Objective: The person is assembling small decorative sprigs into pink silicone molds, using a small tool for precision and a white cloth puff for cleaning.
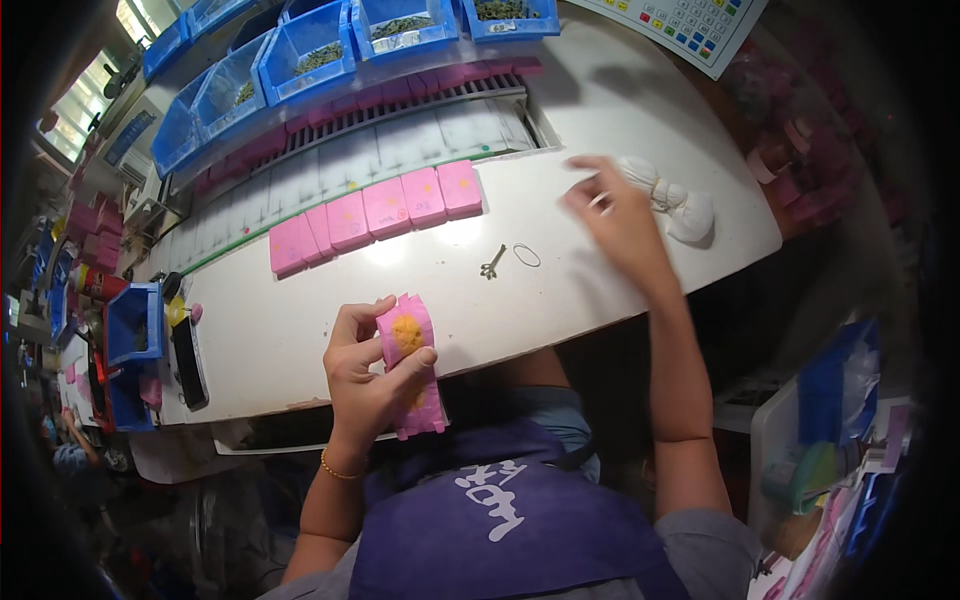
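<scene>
The pink block [428, 395] is up off the worktop [560, 310], held above its near edge, right in front of the person's purple apron [505, 525]. It stands roughly upright from where I am, long and narrow, with notched ends and a yellow patch [407, 332] showing on its face. The left hand [362, 372] has it, thumb across the front and the other fingers round the side and top, pinching it firmly. A beaded bracelet [342, 467] sits on that wrist.

The right hand [622, 222] is well apart from it, over the right part of the worktop, its fingers bent. It is blurred, so I can't fairly tell whether they're spread or pinching the small white bit among them. Just beside it lies a tied white bundle [690, 215]; I can't say if they touch.

Between the two hands, a little metal piece [494, 262] lies near a thin loop [526, 255]. Farther back, a row of pink blocks [387, 208] stands side by side along a green-edged panel [340, 170], with blue bins [310, 60] beyond.
</scene>
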